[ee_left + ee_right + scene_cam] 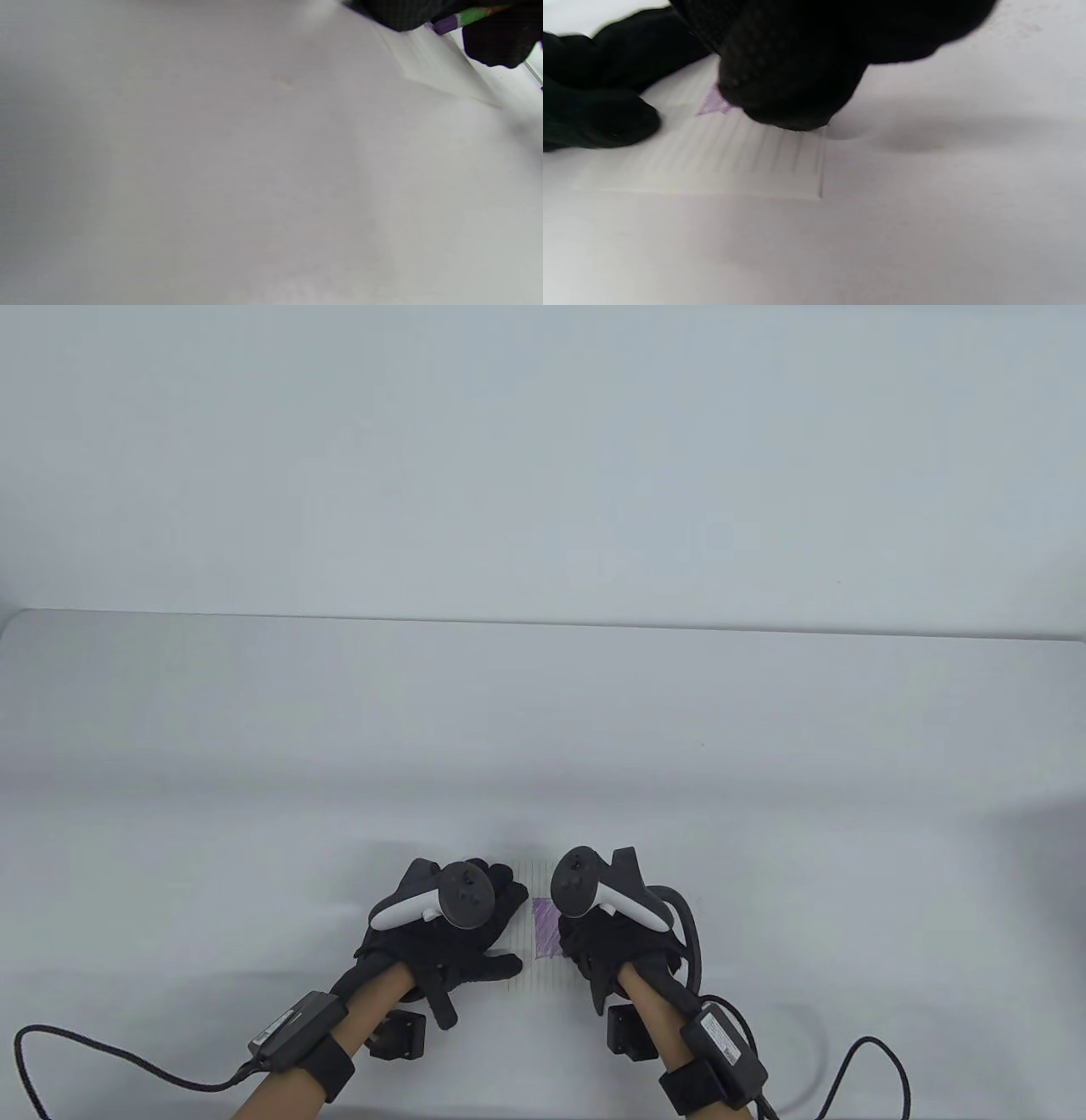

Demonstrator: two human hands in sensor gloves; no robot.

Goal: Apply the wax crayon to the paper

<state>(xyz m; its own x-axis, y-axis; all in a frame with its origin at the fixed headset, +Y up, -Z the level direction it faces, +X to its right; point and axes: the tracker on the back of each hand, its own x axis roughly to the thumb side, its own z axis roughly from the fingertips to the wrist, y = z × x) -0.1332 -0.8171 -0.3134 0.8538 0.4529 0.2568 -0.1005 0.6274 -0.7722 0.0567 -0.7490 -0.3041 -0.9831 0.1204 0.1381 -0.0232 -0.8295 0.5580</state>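
A small white sheet of lined paper (530, 963) lies flat on the pale grey table (543, 729), near its front edge, between the 2 gloved hands. The left hand (445, 933) rests on the left part of the sheet, its fingers (501, 891) spread apart and flat. The right hand (607, 937) holds a thin wax crayon with a purple tip and green wrapper (460, 19), its fingers closed around it. A patch of purple scribble (547, 937) covers the paper just beside this hand.
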